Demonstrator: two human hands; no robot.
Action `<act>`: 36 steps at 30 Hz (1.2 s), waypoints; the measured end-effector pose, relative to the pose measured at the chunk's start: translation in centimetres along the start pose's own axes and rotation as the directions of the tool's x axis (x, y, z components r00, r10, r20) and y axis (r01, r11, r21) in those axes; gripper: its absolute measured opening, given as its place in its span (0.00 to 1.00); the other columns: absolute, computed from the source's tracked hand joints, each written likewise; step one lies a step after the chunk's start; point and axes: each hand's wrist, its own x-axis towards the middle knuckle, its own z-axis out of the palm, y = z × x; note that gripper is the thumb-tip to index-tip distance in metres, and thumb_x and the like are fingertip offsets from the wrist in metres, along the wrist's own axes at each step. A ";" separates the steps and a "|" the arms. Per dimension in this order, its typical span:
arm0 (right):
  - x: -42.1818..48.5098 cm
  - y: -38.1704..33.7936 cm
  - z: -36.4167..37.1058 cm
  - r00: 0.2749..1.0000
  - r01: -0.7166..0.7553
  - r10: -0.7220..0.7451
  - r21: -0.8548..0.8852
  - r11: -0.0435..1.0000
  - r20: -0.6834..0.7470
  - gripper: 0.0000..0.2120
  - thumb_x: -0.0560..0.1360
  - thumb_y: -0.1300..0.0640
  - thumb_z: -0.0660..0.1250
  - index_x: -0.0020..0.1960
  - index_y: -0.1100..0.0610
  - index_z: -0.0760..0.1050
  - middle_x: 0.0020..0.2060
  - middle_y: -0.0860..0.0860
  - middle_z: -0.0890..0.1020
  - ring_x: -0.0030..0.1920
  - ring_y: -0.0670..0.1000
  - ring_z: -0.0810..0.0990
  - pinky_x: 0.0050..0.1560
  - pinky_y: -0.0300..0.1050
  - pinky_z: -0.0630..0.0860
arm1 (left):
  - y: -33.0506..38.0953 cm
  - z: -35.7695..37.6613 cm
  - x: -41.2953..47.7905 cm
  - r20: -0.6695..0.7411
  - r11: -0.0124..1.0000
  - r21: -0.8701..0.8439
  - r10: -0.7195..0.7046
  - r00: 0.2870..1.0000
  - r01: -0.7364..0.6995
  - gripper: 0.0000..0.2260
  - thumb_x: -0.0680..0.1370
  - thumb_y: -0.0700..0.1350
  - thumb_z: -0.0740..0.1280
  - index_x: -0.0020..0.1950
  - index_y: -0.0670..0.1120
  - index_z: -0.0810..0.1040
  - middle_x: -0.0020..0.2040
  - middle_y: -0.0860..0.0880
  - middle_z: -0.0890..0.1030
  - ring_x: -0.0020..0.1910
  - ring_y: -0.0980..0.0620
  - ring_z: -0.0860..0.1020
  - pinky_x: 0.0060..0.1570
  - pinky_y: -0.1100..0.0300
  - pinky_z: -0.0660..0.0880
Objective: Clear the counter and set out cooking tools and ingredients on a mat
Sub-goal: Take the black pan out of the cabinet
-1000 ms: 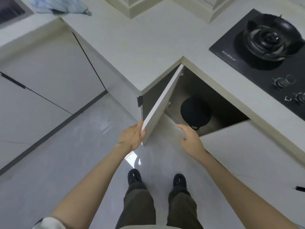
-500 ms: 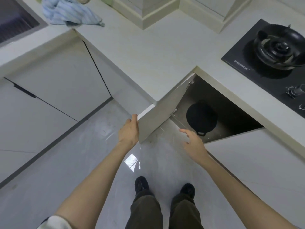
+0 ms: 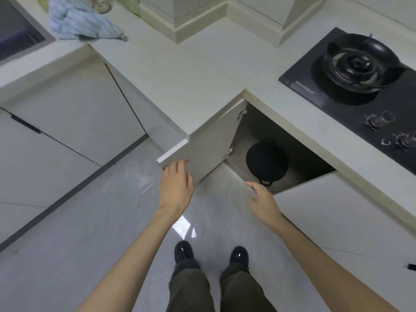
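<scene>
A white cabinet door [image 3: 211, 143] under the counter corner stands swung wide open. My left hand [image 3: 176, 185] has straight fingers touching the door's lower outer edge. Inside the cabinet lies a black round pan [image 3: 266, 159] with a small loop handle toward me. My right hand [image 3: 262, 199] hovers open just in front of the cabinet opening, a little short of the pan, holding nothing.
The pale counter [image 3: 198, 70] wraps around the corner. A black gas hob [image 3: 358, 70] with knobs sits at the right. A blue striped cloth [image 3: 78, 23] lies at the back left beside a sink [image 3: 15, 34]. My shoes stand on the grey floor [image 3: 90, 221].
The cabinet door has swung further open to the left. My left hand loosened from gripping its edge to a flat touch. My right hand stayed near the opening.
</scene>
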 end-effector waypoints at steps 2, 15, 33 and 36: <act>-0.5 1.8 -1.0 1.000 -0.024 0.024 0.013 1.000 0.013 0.23 0.75 0.68 0.60 0.69 0.56 0.69 0.67 0.52 0.72 0.65 0.50 0.72 0.65 0.45 0.70 | 1.6 1.4 -0.6 0.028 1.000 0.003 0.025 0.999 -0.025 0.15 0.81 0.43 0.58 0.67 0.44 0.70 0.63 0.44 0.74 0.60 0.43 0.72 0.55 0.52 0.72; 2.4 12.7 -1.9 0.967 -0.253 0.252 0.052 0.966 0.032 0.22 0.77 0.66 0.59 0.71 0.58 0.66 0.68 0.54 0.71 0.67 0.54 0.70 0.65 0.42 0.66 | 7.3 13.9 2.0 0.387 0.987 0.068 0.108 0.916 -0.146 0.18 0.82 0.45 0.54 0.73 0.50 0.64 0.69 0.47 0.70 0.66 0.44 0.69 0.63 0.52 0.66; 22.9 31.3 11.7 0.907 -0.336 0.391 0.292 0.896 -0.157 0.20 0.78 0.65 0.58 0.70 0.57 0.67 0.64 0.55 0.74 0.56 0.51 0.74 0.51 0.39 0.68 | -2.3 42.4 13.2 0.459 0.959 -0.057 0.272 0.846 -0.277 0.18 0.82 0.45 0.55 0.72 0.48 0.65 0.68 0.47 0.71 0.66 0.47 0.71 0.61 0.57 0.67; 26.6 34.9 14.0 0.909 -0.333 0.380 0.246 0.910 -0.172 0.22 0.78 0.65 0.58 0.71 0.58 0.66 0.66 0.55 0.72 0.64 0.54 0.71 0.53 0.34 0.63 | -3.7 46.6 14.4 0.460 0.955 -0.069 0.287 0.840 -0.288 0.18 0.82 0.44 0.55 0.72 0.47 0.65 0.69 0.46 0.70 0.67 0.47 0.69 0.63 0.59 0.65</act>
